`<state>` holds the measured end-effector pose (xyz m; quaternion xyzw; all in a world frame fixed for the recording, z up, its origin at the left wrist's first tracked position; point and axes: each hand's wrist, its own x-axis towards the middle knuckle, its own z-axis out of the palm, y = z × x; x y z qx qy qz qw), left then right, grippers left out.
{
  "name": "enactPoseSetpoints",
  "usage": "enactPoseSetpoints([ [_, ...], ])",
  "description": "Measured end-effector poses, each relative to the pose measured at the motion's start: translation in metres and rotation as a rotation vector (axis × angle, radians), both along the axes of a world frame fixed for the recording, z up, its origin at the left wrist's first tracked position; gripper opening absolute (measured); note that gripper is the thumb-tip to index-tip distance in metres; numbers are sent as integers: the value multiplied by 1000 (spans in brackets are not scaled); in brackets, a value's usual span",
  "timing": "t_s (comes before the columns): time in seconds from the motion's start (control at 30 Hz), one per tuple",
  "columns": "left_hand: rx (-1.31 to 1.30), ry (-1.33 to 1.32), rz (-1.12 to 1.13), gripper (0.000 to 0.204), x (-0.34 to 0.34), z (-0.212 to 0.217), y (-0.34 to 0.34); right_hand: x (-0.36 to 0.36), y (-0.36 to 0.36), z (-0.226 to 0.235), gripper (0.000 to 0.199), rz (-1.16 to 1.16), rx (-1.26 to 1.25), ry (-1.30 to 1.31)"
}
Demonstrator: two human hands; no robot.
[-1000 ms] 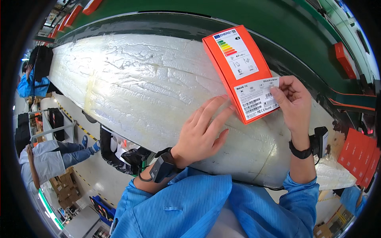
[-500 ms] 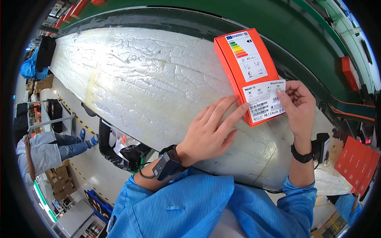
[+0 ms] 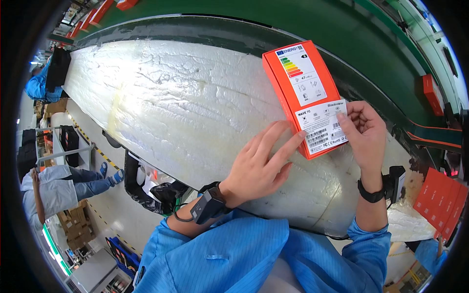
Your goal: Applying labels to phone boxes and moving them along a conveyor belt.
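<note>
Right hand [image 3: 367, 134] pinches the red box [image 3: 305, 101] at its right edge; left hand [image 3: 259, 165], half open, touches the left side.

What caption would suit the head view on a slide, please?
Left hand against an orange box, right hand at its lower white label, over a silvery worktop.

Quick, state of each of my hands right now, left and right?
Left hand: open, touching the left edge of the orange-red box.
Right hand: closed, holding the same box by its right edge.
</note>
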<state>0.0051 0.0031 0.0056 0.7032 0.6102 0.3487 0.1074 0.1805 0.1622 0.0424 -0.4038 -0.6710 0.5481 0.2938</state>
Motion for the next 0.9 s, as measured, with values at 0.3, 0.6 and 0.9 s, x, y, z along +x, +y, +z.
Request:
enactPoseSetpoints([
  [0.3,-26,175,-45,67,-6,23,18,-5,2,28,25,-19,422,-517],
  [0.6,-76,223,-284,97,-11,53,79,60,99,-58,22,-295,416,-40],
  [0.9,-2,381,-639,95,20,55,142,79,120,-53,20,-583,-26,339],
])
